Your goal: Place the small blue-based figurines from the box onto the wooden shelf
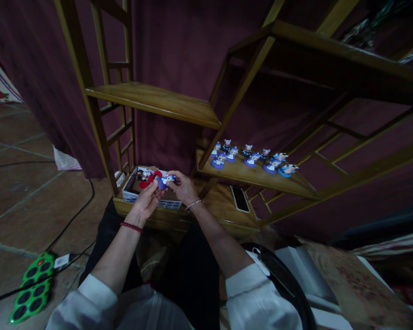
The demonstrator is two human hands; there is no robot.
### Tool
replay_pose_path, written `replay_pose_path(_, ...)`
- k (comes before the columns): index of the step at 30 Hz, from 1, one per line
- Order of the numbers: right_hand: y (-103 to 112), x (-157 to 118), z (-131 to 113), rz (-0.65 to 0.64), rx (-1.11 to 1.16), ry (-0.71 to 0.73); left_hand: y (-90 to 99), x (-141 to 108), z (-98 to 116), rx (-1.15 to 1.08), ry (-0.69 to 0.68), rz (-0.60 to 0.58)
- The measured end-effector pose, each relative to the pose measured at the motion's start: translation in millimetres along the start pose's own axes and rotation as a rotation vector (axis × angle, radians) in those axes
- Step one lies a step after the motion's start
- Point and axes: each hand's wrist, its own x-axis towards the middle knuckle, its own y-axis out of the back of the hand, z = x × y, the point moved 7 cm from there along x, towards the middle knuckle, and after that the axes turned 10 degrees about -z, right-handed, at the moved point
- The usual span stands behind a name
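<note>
Both my hands meet over a white box (172, 204) on the low shelf. Between them is a small blue and white figurine (165, 181). The fingers of my left hand (149, 200) hold its base from the left, and my right hand (185, 187) pinches it from the right. Inside the box, red and dark figurines (147, 177) lie toward the left end. On the shelf (261, 176) to the right, several similar figurines stand in uneven rows, among them a blue one (219, 160) near the shelf's left end.
A phone (240, 199) lies on the low shelf at the right. Above the box juts a wooden shelf (158, 101) with upright posts. A green power strip (32, 288) and black cables lie on the tiled floor at the left. A black chair edge is at lower right.
</note>
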Motion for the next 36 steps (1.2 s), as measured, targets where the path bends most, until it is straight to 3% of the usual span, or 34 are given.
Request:
replay_pose_path(24, -3, -2, -16, -0.108, -0.068, 0.072, -1.3, -5, 0, 0.004, 0.021, -0.001)
replay_pose_path(36, 1, -5, -32, -0.106, -0.224, 0.089, -4.4, -7, -1, -0.017, 0.001, -0.019)
